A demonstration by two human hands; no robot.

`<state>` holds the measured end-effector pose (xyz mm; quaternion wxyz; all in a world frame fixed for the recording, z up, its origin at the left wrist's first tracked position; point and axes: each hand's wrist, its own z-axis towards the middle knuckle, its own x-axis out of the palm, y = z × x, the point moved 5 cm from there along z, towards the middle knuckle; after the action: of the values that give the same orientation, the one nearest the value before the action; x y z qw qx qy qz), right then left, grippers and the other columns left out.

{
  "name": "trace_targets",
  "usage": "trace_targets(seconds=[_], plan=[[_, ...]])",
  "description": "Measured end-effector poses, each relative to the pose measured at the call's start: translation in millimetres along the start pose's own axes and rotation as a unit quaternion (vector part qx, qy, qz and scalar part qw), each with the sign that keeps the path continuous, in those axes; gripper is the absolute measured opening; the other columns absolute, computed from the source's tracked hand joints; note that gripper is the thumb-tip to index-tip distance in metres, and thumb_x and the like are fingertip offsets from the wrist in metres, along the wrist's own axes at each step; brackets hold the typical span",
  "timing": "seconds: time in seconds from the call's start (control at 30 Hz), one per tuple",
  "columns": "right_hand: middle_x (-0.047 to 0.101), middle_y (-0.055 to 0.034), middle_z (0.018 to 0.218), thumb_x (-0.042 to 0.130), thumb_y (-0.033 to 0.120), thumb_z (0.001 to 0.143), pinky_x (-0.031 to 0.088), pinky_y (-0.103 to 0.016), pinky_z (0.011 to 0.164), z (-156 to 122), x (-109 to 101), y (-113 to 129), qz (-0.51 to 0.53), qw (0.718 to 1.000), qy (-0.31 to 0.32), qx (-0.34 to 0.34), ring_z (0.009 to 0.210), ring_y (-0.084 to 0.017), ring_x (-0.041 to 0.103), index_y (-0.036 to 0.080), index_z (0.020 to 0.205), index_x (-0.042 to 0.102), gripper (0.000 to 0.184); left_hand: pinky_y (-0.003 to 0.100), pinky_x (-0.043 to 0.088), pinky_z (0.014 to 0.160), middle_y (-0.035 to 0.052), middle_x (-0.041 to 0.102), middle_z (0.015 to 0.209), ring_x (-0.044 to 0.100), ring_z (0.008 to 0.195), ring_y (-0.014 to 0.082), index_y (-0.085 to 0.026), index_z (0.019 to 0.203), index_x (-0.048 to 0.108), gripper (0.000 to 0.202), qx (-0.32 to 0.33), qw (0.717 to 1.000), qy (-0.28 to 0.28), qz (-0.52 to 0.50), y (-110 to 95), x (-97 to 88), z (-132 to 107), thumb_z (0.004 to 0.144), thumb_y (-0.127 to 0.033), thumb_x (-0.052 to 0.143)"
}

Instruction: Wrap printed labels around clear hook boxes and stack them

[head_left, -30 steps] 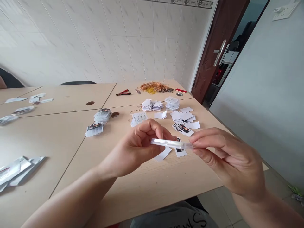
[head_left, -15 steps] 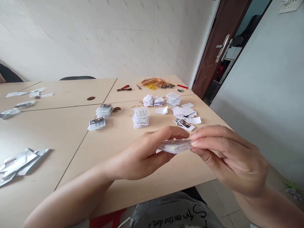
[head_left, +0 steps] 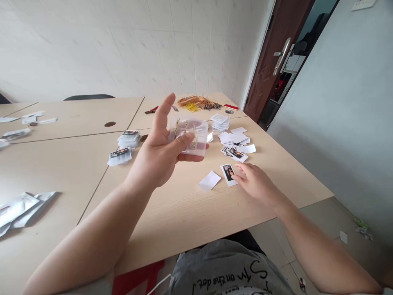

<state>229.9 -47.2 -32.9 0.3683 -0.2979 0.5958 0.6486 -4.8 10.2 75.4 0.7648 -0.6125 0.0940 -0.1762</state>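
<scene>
Two hands are apart: a clear plastic case (head_left: 188, 135), judged light, stiff and slick, is held up in the left hand (head_left: 156, 157) and best taken by its edges; the right hand (head_left: 253, 183) lies open at a printed card (head_left: 229, 174).

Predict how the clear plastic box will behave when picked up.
The clear plastic box is probably light: the left hand holds it loosely. Its smooth surface may slip, but its flat shape is unlikely to roll.

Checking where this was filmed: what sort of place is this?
Probably a small packing workroom: joined wooden tables carry printed cards, silver foil pouches and red-handled pliers.
</scene>
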Motion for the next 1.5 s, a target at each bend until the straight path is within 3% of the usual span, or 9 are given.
trace_targets(seconds=[0.13, 0.3, 0.47, 0.6, 0.87, 0.97, 1.1, 1.37, 1.5], plan=[[0.062, -0.0108, 0.14, 0.067, 0.034, 0.097, 0.052, -0.053, 0.104, 13.3, 14.5, 8.8, -0.026, 0.998, 0.065, 0.0, 0.124, -0.028, 0.062, 0.021, 0.131, 0.063, 0.036, 0.03, 0.066, 0.069, 0.0007, 0.072, 0.112, 0.075, 0.087, 0.019, -0.042, 0.161, 0.026, 0.083, 0.005, 0.999, 0.028, 0.024, 4.2, 3.1, 1.1, 0.093, -0.02, 0.068], [0.067, -0.009, 0.127, 0.067, 0.034, 0.097, 0.058, -0.046, 0.092, 26.2, 8.7, 8.4, -0.027, 0.988, 0.151, 0.001, 0.108, -0.023, 0.068, 0.018, 0.124, 0.065, 0.031, 0.029, 0.066, 0.068, 0.0015, 0.071, 0.115, 0.074, 0.089, 0.0199, -0.044, 0.158, 0.035, 0.079, -0.006, 0.998, 0.05, 0.04, 10.3, 6.3, 4.0, 0.091, -0.02, 0.069], [0.069, -0.0072, 0.117, 0.067, 0.034, 0.098, 0.06, -0.04, 0.083, 22.2, -0.6, 4.3, -0.005, 0.978, 0.206, 0.019, 0.096, -0.02, 0.069, 0.017, 0.122, 0.065, 0.029, 0.027, 0.067, 0.067, 0.0033, 0.068, 0.123, 0.071, 0.089, 0.0167, -0.03, 0.13, 0.069, 0.04, -0.023, 0.992, 0.067, 0.103, 13.9, 10.0, 5.9, 0.091, -0.021, 0.067], [0.07, -0.0049, 0.108, 0.067, 0.033, 0.098, 0.06, -0.037, 0.079, 17.6, -1.6, 3.3, 0.033, 0.974, 0.223, 0.029, 0.087, -0.017, 0.069, 0.017, 0.117, 0.066, 0.026, 0.026, 0.068, 0.069, 0.0058, 0.066, 0.132, 0.069, 0.093, 0.0162, -0.023, 0.118, 0.074, 0.027, -0.037, 0.987, 0.079, 0.137, 17.4, 13.2, 5.1, 0.092, -0.023, 0.065], [0.065, -0.0056, 0.114, 0.075, 0.025, 0.085, 0.059, -0.037, 0.078, 19.1, -9.0, 1.6, 0.151, 0.979, 0.129, 0.038, 0.088, -0.018, 0.068, 0.022, 0.124, 0.062, 0.041, 0.031, 0.067, 0.071, 0.0027, 0.068, 0.096, 0.065, 0.085, 0.0169, -0.024, 0.106, 0.073, 0.018, -0.071, 0.977, 0.08, 0.185, 33.6, 11.0, 10.1, 0.091, -0.026, 0.064], [0.067, -0.0037, 0.114, 0.071, 0.032, 0.086, 0.061, -0.036, 0.081, 8.2, -30.3, 21.8, 0.219, 0.971, 0.092, -0.008, 0.095, -0.02, 0.071, 0.032, 0.136, 0.053, 0.052, 0.029, 0.065, 0.068, 0.0031, 0.067, 0.089, 0.065, 0.081, 0.0174, -0.023, 0.098, 0.073, 0.017, -0.061, 0.975, 0.069, 0.202, 30.8, 8.5, 9.1, 0.094, -0.037, 0.065], [0.073, -0.0009, 0.101, 0.067, 0.043, 0.093, 0.063, -0.034, 0.073, -8.6, -62.2, 54.6, 0.272, 0.956, 0.045, -0.103, 0.086, -0.019, 0.073, 0.044, 0.135, 0.047, 0.046, 0.028, 0.062, 0.07, 0.007, 0.073, 0.098, 0.069, 0.089, 0.0202, -0.02, 0.103, 0.073, 0.04, -0.01, 0.978, 0.147, 0.149, 5.5, 19.2, 0.3, 0.096, -0.057, 0.059], [0.071, 0.0004, 0.105, 0.078, 0.03, 0.086, 0.065, -0.024, 0.06, 6.3, -101.8, 101.0, 0.184, 0.942, -0.049, -0.278, 0.077, -0.017, 0.073, 0.05, 0.138, 0.048, 0.063, 0.024, 0.05, 0.065, 0.0053, 0.074, 0.088, 0.064, 0.077, 0.0152, -0.017, 0.091, 0.07, 0.026, 0.029, 0.976, 0.166, 0.138, -35.7, 27.6, -2.2, 0.1, -0.039, 0.061], [0.068, 0.0032, 0.092, 0.073, 0.029, 0.092, 0.064, -0.019, 0.067, 13.2, -104.1, 108.4, 0.219, 0.929, -0.082, -0.288, 0.076, -0.013, 0.07, 0.044, 0.124, 0.061, 0.037, 0.023, 0.048, 0.062, 0.0032, 0.071, 0.082, 0.061, 0.072, 0.0132, -0.016, 0.087, 0.07, 0.022, 0.037, 0.979, 0.153, 0.131, -27.5, 27.0, 4.0, 0.098, -0.034, 0.063]])
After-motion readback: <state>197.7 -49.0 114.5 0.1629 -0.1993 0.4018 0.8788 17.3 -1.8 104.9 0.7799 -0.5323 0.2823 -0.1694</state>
